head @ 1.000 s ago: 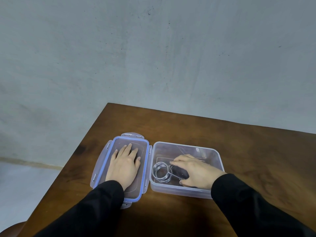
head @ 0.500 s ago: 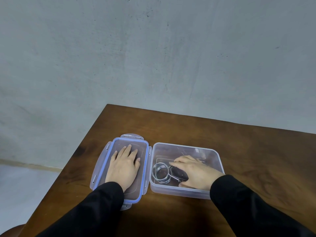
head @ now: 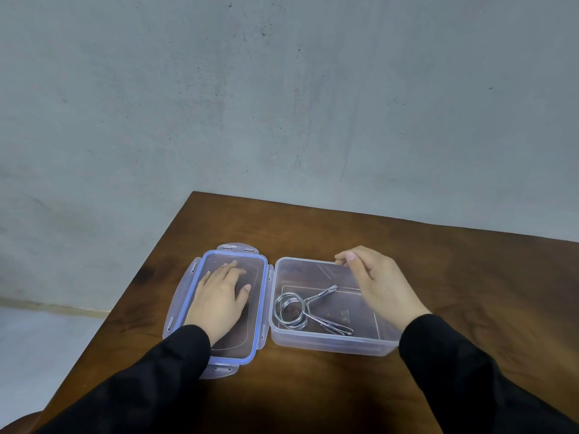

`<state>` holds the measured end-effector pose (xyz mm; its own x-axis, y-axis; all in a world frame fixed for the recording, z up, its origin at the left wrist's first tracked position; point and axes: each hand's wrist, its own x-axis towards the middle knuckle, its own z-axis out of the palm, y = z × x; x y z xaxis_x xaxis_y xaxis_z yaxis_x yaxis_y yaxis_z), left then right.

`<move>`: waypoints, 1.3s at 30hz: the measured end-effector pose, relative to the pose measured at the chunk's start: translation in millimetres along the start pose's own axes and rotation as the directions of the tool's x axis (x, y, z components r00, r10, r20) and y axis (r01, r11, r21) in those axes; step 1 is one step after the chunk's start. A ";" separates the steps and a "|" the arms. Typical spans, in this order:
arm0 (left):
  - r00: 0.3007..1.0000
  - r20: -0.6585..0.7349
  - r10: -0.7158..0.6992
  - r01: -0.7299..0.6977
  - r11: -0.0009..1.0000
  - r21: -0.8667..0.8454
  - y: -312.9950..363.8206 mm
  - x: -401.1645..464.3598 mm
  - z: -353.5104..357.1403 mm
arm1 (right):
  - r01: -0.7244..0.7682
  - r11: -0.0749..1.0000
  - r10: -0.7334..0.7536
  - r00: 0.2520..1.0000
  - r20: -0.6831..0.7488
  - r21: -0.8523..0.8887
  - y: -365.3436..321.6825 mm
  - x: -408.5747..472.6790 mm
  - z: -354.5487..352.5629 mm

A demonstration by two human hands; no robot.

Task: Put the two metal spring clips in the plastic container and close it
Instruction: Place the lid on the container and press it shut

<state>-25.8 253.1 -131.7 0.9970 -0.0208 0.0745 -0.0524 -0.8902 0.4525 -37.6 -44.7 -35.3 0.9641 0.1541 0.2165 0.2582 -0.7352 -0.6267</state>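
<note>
A clear plastic container point(head: 332, 343) stands open on the brown table. Inside it lie metal spring clips point(head: 294, 310), coiled at the left with handles pointing right; they overlap, so I cannot tell them apart. The lid point(head: 260, 308), clear with a blue seal and side latches, lies flat to the container's left. My left hand point(head: 219, 297) rests palm down on the lid, fingers spread. My right hand point(head: 376, 281) hovers over the container's far right corner, fingers loosely curled and holding nothing.
The wooden table point(head: 360, 233) ends at its left edge close to the lid, and its far edge meets a grey wall point(head: 282, 104). Pale floor point(head: 37, 339) shows at the lower left.
My right hand has let go of the spring clip and lifted out of the container toward its far right corner. The clips lie uncovered now. My left hand stayed on the lid.
</note>
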 end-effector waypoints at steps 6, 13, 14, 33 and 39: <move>0.986 0.067 0.150 -0.157 0.982 0.106 -3.8 -75.2 -19.6 | 0.037 0.999 -0.035 0.988 0.151 -0.009 -24.4 -22.9 29.7; 0.950 0.209 0.234 -0.265 0.954 0.137 -30.5 -112.7 -20.3 | 0.083 0.994 -0.064 0.969 0.240 -0.072 -32.0 -43.4 63.5; 0.944 0.199 0.264 -0.294 0.945 0.144 -33.2 -112.5 -20.3 | 0.078 0.994 -0.058 0.969 0.240 -0.074 -31.3 -44.2 65.0; 0.647 -0.706 0.289 -0.382 0.924 0.028 33.0 -74.5 -137.8 | -0.098 0.991 0.083 0.984 0.156 0.096 -40.6 -41.3 57.1; 0.757 -0.639 0.136 -0.546 0.669 -0.505 110.0 -62.2 -181.4 | -0.061 0.774 0.179 0.976 -0.125 0.631 -44.6 -28.5 16.8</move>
<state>-104.0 239.0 74.6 0.7114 0.1540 0.6857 -0.6081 -0.3540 0.7105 -75.5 -5.2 -26.0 0.9792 -0.0643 0.1926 0.1802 -0.1619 -0.9702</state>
